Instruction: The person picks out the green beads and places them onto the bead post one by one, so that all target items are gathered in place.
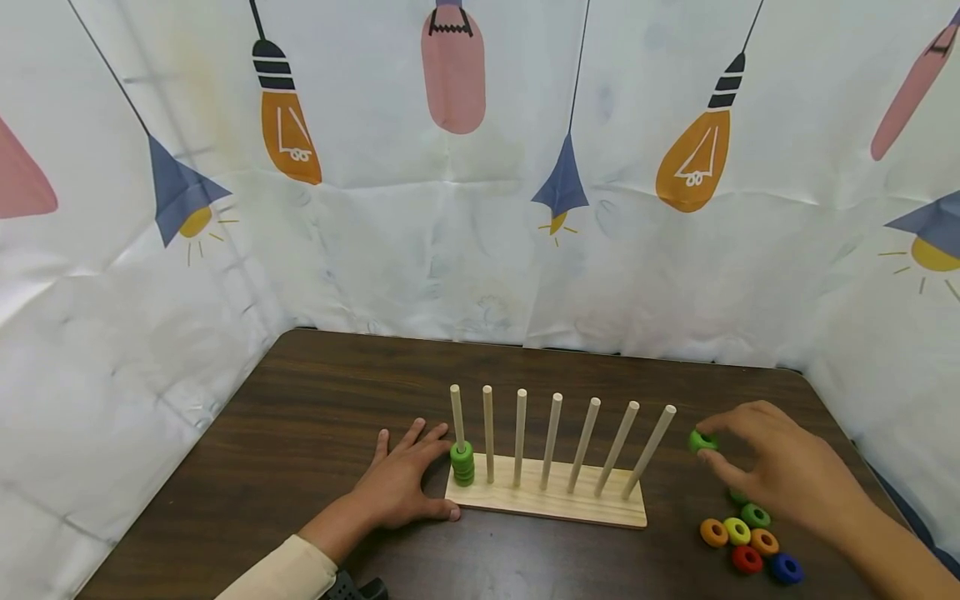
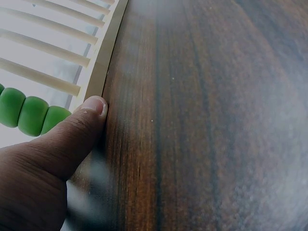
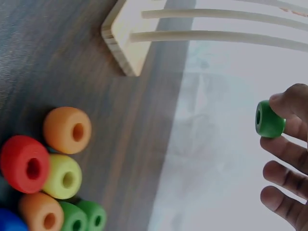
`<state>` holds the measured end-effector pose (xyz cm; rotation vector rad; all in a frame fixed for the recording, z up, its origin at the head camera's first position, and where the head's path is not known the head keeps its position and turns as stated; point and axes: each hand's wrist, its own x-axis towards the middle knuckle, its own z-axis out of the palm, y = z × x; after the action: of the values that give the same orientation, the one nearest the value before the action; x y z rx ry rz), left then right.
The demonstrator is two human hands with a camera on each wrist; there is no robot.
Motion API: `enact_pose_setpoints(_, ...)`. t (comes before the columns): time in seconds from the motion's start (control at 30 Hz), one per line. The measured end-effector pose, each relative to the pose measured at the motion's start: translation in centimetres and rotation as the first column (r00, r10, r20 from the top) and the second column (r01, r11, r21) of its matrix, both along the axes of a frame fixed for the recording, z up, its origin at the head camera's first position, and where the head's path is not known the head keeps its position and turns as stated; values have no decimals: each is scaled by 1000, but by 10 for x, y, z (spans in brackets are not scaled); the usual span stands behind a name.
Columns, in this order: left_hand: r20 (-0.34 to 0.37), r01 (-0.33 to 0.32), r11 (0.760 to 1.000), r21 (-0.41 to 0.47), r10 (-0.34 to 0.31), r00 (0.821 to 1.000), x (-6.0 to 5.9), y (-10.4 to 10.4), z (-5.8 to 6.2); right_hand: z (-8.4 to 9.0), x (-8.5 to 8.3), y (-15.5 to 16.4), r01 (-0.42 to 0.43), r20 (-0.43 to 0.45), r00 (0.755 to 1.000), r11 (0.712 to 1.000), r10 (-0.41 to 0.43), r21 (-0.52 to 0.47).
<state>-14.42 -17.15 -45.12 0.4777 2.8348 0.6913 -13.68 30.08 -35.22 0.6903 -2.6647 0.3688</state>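
Observation:
My left hand (image 1: 401, 483) rests at the left end of a wooden peg rack (image 1: 551, 500), fingers spread. Its thumb (image 2: 79, 130) touches the front edge of the rack's base. Several upright pegs stand in a row on the base, and the leftmost carries a stack of green beads (image 1: 462, 467). To the right of the rack, my right hand (image 1: 783, 467) holds up a green bead (image 3: 269, 119), pinched between thumb and index finger. The other fingers of that hand are spread below the bead in the right wrist view.
Loose beads lie on the dark wooden table (image 1: 300, 417) below my right hand: orange (image 1: 714, 532), yellow (image 1: 737, 531), red (image 1: 747, 559), blue (image 1: 787, 568) and green (image 1: 755, 515). A white curtain (image 1: 375, 250) printed with lamps hangs behind the table.

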Motion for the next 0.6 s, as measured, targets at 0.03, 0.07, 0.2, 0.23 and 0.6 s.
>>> enact_pose_setpoints(0.03,0,0,1000,1,0,1000,0,0,0,2,0,0,-5,-7,1000,1000,5,-2)
enact_pose_setpoints(0.07,0,0,1000,1,0,1000,0,0,0,4,0,-1,-17,-23,1000,1000,17,-3)
enact_pose_setpoints(0.2,4,-4,1000,-1,4,1000,1,0,1,14,-1,-3,-56,-70,996,998,55,-2)
enact_pose_setpoints(0.23,5,-6,1000,-3,6,1000,0,0,1,16,-1,-3,-64,-81,995,998,64,0)
enact_pose_setpoints(0.6,-2,-10,1000,-9,10,1000,0,0,0,40,-4,-11,-125,-181,975,992,129,31)
